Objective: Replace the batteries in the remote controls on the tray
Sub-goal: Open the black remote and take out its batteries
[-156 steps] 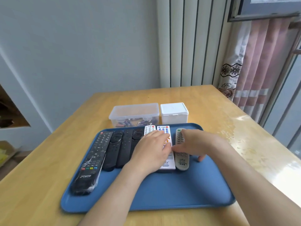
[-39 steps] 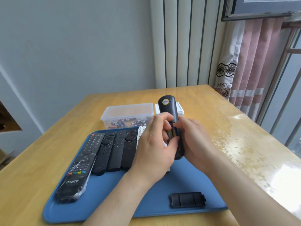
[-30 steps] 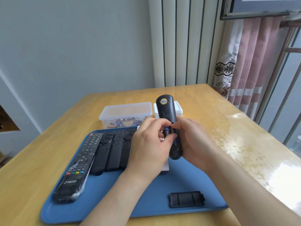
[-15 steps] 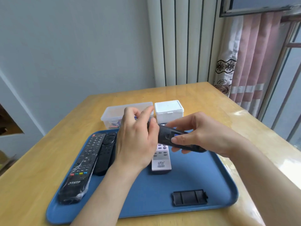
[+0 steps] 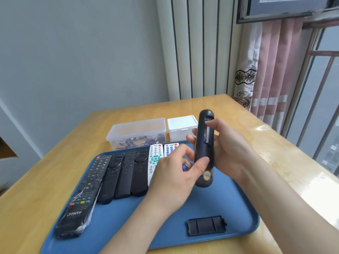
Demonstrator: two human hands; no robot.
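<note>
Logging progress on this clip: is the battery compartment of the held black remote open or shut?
Open. The black remote shows an exposed bay with one battery inside, and its cover lies apart on the blue tray.

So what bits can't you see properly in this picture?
All from the head view:
- White box: its lid is shut, so what's inside is hidden.
- White remotes: the left hand covers their lower halves.
- Small blue thing in the left hand: fingers hide most of it, maybe a battery.
- Held remote: its button side faces away, and the right hand hides part of it.
- Batteries in the clear box: too small to count.
</note>
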